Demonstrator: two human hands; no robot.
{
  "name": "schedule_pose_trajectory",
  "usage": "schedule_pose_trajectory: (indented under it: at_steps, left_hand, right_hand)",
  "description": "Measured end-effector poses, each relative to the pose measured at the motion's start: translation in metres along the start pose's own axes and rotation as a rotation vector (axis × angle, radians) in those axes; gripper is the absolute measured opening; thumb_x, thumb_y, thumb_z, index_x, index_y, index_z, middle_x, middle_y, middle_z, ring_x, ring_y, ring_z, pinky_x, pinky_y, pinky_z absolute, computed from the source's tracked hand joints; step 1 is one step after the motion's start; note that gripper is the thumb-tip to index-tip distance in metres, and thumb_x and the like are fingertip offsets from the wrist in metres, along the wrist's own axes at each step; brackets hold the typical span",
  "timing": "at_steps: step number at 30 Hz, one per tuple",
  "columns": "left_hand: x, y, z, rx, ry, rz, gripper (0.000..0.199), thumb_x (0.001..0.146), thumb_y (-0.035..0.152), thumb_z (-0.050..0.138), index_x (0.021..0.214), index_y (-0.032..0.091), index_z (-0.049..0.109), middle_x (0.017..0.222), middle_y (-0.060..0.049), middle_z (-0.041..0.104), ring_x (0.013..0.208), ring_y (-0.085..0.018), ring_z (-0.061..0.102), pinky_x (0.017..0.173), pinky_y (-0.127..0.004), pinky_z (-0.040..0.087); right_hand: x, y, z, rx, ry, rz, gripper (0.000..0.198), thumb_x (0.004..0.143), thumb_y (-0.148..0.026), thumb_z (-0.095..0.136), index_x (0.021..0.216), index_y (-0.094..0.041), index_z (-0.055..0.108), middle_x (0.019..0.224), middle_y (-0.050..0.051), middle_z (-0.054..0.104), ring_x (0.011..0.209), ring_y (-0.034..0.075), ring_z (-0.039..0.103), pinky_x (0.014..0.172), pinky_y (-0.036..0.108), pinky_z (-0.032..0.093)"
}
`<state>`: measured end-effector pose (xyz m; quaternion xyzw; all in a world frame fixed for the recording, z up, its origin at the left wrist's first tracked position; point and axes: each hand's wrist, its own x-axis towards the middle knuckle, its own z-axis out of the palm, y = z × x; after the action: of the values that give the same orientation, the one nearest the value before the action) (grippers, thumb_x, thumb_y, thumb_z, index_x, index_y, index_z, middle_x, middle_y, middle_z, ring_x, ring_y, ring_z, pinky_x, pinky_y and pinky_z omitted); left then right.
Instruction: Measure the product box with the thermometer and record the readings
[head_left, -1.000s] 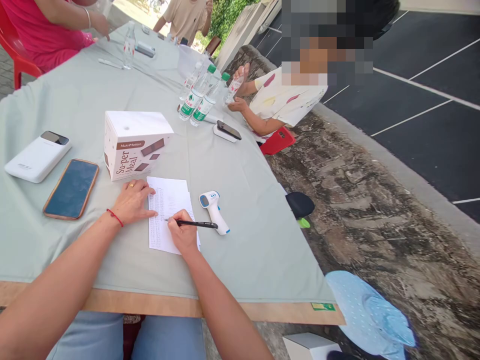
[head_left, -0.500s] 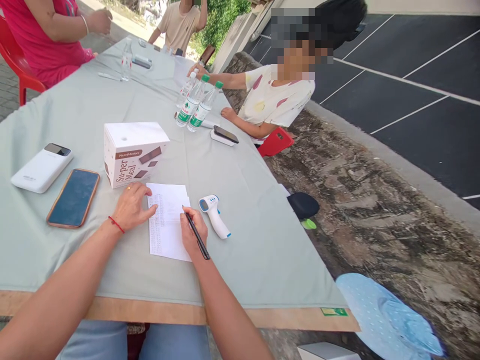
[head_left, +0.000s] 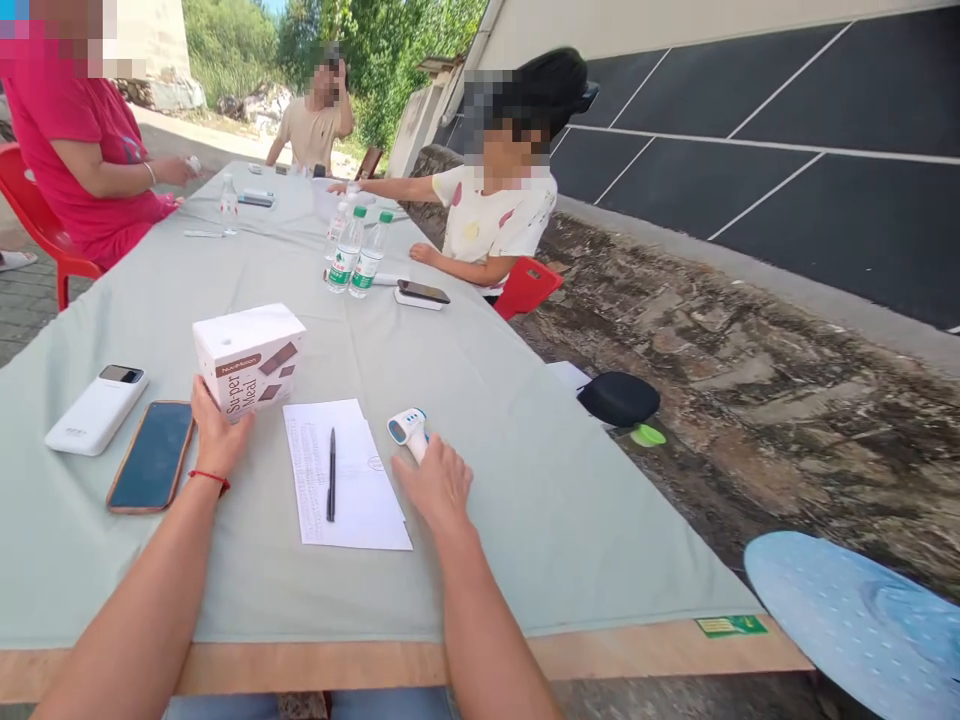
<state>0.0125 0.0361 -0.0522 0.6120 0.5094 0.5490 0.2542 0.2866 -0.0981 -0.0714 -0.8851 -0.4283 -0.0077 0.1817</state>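
Note:
My left hand (head_left: 219, 432) grips the lower front of a white and brown "Su-per Meal" carton (head_left: 259, 375), thumb on its printed face and fingers along its left side. Whether the carton is off the cloth I cannot tell. My right hand (head_left: 439, 485) is closed over the handle of a white and blue infrared thermometer (head_left: 407, 428), whose head with the small screen shows past my fingers. Between my hands lie printed paper sheets (head_left: 375, 510), with a black pen (head_left: 331, 475) resting on them. A phone (head_left: 151, 455) in an orange-brown case lies left of my left hand.
A white power bank (head_left: 97, 410) lies beyond the phone. Several water bottles (head_left: 366, 255) stand further up the cloth-covered table (head_left: 570, 560), near a dark phone (head_left: 424, 291) on a white object. People sit along both sides and at the far end. A blue dotted hat (head_left: 862, 610) is at lower right.
The pen has left my right hand and now lies on the paper. My right hand has moved right onto the thermometer; my left hand has gone from the paper to the carton. The view has shifted.

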Motion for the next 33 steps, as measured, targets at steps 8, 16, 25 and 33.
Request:
schedule_pose_trajectory:
  at_steps: [8,16,25,33]
  left_hand:
    - [-0.007,0.007,-0.002,-0.081,0.084,-0.111,0.072,0.061,0.046,0.078,0.12,0.018,0.049,0.117,-0.012,0.047,0.113,-0.029,0.049,0.093,-0.045,0.046]
    - [-0.015,0.01,0.004,-0.29,-0.158,-0.182,0.058,0.074,0.058,0.065,0.113,0.016,0.055,0.115,-0.012,0.064,0.107,-0.029,0.059,0.094,-0.043,0.045]
    - [-0.019,0.017,0.005,-0.176,-0.243,-0.064,0.047,0.086,0.057,0.052,0.112,0.018,0.058,0.104,-0.01,0.067,0.099,-0.028,0.06,0.092,-0.044,0.044]
    - [-0.015,0.024,0.004,-0.243,-0.309,-0.109,0.057,0.073,0.052,0.071,0.116,0.018,0.057,0.107,-0.009,0.068,0.098,-0.027,0.062,0.085,-0.039,0.049]
  right_hand:
    - [0.006,-0.007,-0.012,0.382,-0.209,0.208,0.037,0.076,-0.03,0.055,0.109,-0.016,0.06,0.096,0.011,0.066,0.087,0.027,0.061,0.072,0.035,0.044]
    - [-0.044,-0.087,-0.044,1.496,-0.522,-0.135,0.022,0.07,-0.037,0.059,0.082,-0.02,0.054,0.061,-0.005,0.053,0.051,0.011,0.046,0.055,0.027,0.039]
    - [-0.071,-0.106,0.003,1.607,-0.587,-0.036,0.036,0.077,-0.055,0.061,0.071,-0.02,0.05,0.058,-0.004,0.051,0.047,0.01,0.045,0.051,0.028,0.037]
    - [-0.071,-0.105,0.004,1.568,-0.617,0.014,0.04,0.079,-0.059,0.061,0.081,-0.019,0.054,0.061,-0.004,0.052,0.048,0.01,0.046,0.05,0.026,0.036]
